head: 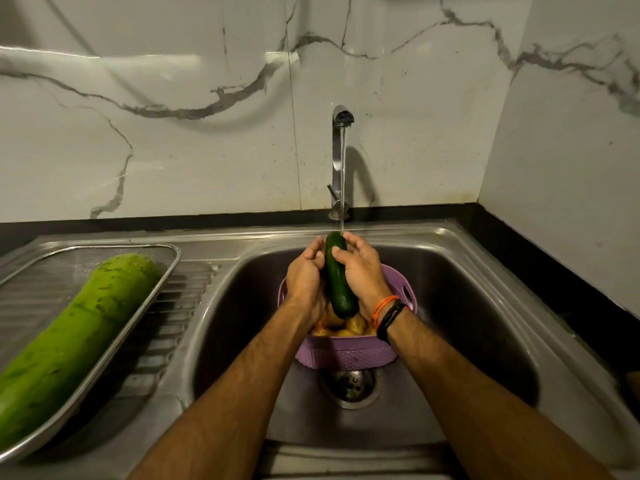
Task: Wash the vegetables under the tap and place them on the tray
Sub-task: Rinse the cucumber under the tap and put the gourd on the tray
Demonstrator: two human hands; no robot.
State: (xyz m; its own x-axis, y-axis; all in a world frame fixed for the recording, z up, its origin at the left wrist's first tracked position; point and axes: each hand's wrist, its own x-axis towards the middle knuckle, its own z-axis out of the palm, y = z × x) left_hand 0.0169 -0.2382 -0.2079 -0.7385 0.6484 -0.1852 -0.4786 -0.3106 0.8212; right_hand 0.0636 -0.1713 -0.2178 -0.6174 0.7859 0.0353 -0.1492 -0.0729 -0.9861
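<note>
A dark green cucumber [338, 277] stands tilted under the running water from the steel tap [340, 154]. My left hand [304, 278] holds its left side and my right hand [362, 271] grips its right side, thumb across the top. Below them a purple basket [346, 353] sits in the sink [467, 306] with yellowish potatoes [353, 325] inside, partly hidden by my hands. On the left drainboard a steel mesh tray [162, 282] carries a large light green bottle gourd [79, 334].
The drain [349, 386] lies just in front of the basket. A marble-patterned wall rises behind the sink and on the right. A black counter edge [554, 271] runs along the right side.
</note>
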